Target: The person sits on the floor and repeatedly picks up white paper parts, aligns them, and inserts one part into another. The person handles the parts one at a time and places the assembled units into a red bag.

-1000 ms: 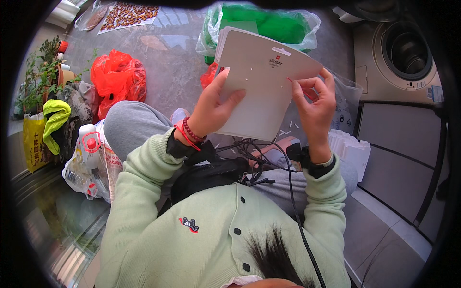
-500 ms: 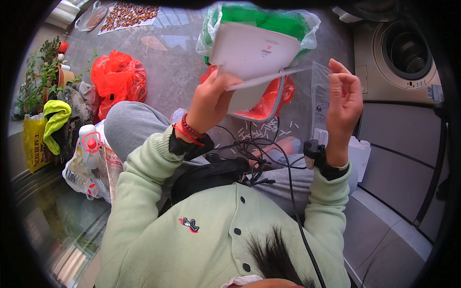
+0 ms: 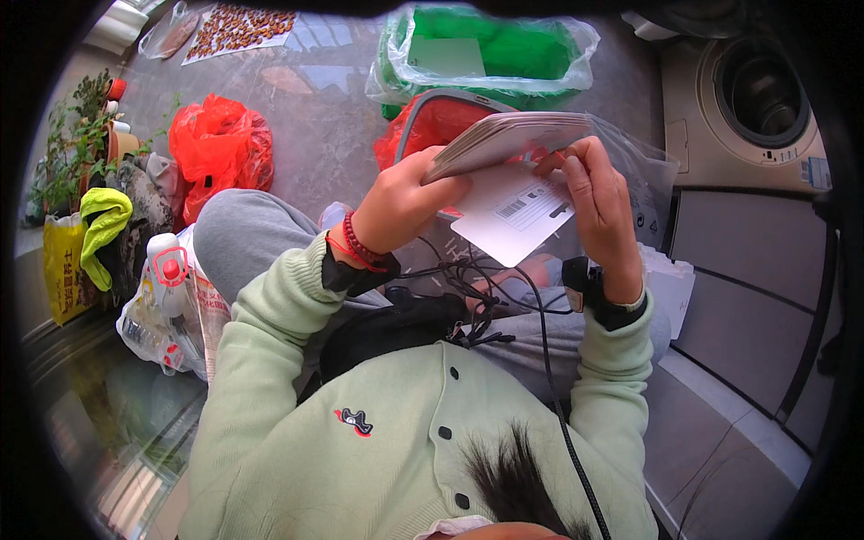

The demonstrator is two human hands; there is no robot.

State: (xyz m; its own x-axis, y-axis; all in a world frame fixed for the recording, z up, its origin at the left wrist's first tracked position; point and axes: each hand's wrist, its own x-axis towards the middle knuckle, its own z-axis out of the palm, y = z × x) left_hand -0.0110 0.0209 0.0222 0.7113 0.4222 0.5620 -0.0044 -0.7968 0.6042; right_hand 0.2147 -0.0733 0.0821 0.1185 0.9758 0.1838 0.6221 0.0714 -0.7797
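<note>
My left hand (image 3: 405,202) grips the left end of a flat white pack (image 3: 504,135), held edge-on above my lap. My right hand (image 3: 598,202) pinches a clear plastic bag (image 3: 652,184) at the pack's right end, and the pack's far end lies against or inside the bag's mouth. A white sheet with a printed label (image 3: 517,216) shows under the pack, between my two hands. A red bead bracelet is on my left wrist and a black band on my right.
Black cables (image 3: 468,310) lie tangled on my lap. Ahead stand a green bin with a clear liner (image 3: 490,49) and a red container with a grey rim (image 3: 436,121). A red bag (image 3: 220,144), a bagged bottle (image 3: 166,274) and plants (image 3: 72,153) are left; a washing machine (image 3: 765,99) is right.
The white pack went from face-up to tilted edge-on and came lower. My right hand let go of its edge and took the clear bag, now at the pack's right end.
</note>
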